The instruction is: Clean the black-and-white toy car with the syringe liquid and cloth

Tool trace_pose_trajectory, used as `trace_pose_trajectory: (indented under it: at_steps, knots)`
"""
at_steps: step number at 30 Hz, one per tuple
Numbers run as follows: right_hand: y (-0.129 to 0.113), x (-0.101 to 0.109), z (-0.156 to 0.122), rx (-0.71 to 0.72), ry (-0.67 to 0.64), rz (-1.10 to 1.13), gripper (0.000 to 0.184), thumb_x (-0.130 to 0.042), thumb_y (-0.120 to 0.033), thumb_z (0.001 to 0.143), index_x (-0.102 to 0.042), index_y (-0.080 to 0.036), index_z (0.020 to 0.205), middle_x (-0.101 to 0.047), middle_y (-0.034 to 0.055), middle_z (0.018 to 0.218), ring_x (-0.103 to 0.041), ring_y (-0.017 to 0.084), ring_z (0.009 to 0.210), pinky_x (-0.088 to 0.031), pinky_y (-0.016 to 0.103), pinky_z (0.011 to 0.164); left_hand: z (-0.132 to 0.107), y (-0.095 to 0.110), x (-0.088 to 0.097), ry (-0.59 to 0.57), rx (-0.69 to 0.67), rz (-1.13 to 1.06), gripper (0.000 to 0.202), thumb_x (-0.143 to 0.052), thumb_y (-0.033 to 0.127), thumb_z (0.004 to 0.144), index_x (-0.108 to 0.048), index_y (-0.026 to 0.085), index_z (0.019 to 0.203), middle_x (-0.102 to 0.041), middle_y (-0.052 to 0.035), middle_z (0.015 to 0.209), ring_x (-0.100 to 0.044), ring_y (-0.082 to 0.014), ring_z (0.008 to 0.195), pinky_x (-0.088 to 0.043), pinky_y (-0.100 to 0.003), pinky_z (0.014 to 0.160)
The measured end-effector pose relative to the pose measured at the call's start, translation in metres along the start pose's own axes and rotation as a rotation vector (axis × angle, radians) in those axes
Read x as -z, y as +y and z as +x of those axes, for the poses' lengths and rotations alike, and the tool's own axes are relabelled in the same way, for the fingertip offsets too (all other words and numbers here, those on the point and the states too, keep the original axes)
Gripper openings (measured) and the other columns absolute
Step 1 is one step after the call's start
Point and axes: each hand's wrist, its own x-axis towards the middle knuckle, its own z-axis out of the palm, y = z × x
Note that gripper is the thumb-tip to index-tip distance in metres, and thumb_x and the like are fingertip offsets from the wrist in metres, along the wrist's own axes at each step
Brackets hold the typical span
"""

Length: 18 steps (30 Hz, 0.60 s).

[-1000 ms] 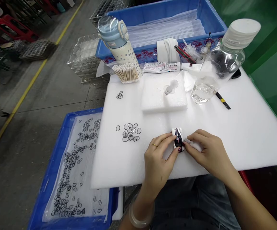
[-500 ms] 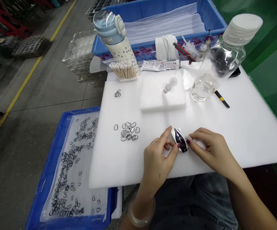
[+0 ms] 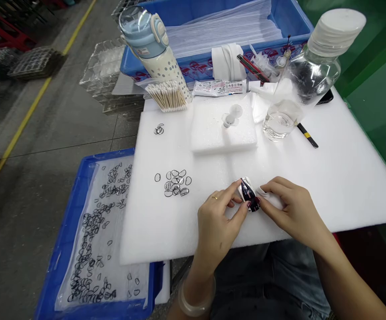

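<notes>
A small dark part wrapped in a white cloth (image 3: 248, 196) sits on the white foam pad (image 3: 329, 178) near its front edge. My left hand (image 3: 218, 222) pinches it from the left with thumb and fingers. From the right, my right hand (image 3: 291, 209) holds the cloth against it. A cluster of small black-rimmed lenses (image 3: 175, 183) lies on the pad left of my hands, with a smaller pile (image 3: 158, 129) farther back.
A blue tray (image 3: 62, 249) holding several loose lenses sits at lower left. Behind are a foam block (image 3: 223, 129), cotton swabs (image 3: 166, 95), a dotted water bottle (image 3: 156, 49), a tube (image 3: 218, 87), a clear liquid bottle (image 3: 299, 84), a black pen (image 3: 308, 136) and a blue bin of sheets (image 3: 219, 26).
My hands stay on the wrapped part and shift their fingers over it. The part turned slightly between frames. The camera drifted a little.
</notes>
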Motion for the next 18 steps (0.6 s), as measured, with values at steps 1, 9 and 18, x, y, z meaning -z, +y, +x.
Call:
trace_pose_trajectory:
  at_steps: [1,9,18]
  knots:
    - [0.0001,0.0001,-0.0005,-0.004,-0.006,0.004,0.007,-0.062,-0.023,0.092,-0.066,-0.019,0.092,-0.062,0.001,0.084,-0.056,0.011,0.063,-0.039,0.024,0.054,-0.0001,0.0002,-0.0002,0.004,0.001,0.005,0.041,-0.071,0.02,0.084,-0.067,0.022,0.124,-0.072,0.0003,0.079,-0.061,-0.0169,0.07,-0.054,-0.033,0.07]
    - [-0.0003,-0.0022,0.0006,0.003,-0.006,-0.022,0.007,-0.062,-0.023,0.091,-0.065,-0.017,0.092,-0.061,0.001,0.084,-0.058,0.011,0.065,-0.041,0.024,0.056,-0.0007,0.0001,-0.0011,0.021,0.0,0.017,0.04,-0.071,0.02,0.084,-0.067,0.022,0.124,-0.072,0.0004,0.079,-0.061,-0.0168,0.07,-0.054,-0.033,0.068]
    - [-0.0003,-0.0063,-0.0042,0.088,0.045,-0.107,0.007,-0.06,-0.022,0.093,-0.062,-0.016,0.091,-0.059,0.0011,0.081,-0.051,0.009,0.055,-0.036,0.023,0.047,-0.0003,-0.0007,-0.0046,0.03,-0.041,0.059,0.04,-0.07,0.016,0.085,-0.066,0.016,0.124,-0.07,0.001,0.077,-0.061,-0.0156,0.071,-0.055,-0.031,0.068]
